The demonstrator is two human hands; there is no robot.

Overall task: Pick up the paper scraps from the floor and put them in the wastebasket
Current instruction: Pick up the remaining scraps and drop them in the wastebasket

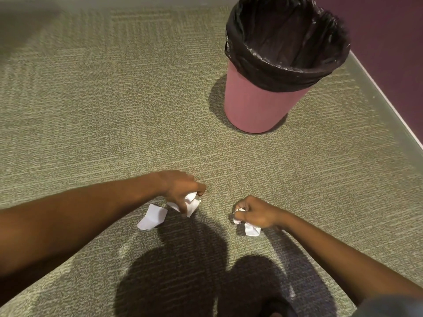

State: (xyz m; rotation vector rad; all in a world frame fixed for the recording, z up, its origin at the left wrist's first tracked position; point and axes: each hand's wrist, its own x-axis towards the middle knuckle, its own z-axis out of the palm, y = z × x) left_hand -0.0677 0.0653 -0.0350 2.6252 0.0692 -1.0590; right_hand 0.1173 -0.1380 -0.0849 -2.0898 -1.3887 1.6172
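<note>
Hands [180,191] [254,213] clutching scraps [191,202], wastebasket [258,106] well apart

1. Grey-green carpet [114,110] with ribbed, tile-like patterns is covering the floor.
2. A dark purple wall [389,30] is meeting it at right, along a pale baseboard [386,97].
3. Overhead light is casting dark shadows [174,271] near the bottom.

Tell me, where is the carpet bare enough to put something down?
The grey-green carpet lies bare left of the pink wastebasket with the black liner, and between it and both hands. It is crowded low down: the left hand grips white paper beside a loose folded white scrap, and the right hand holds crumpled paper.
</note>
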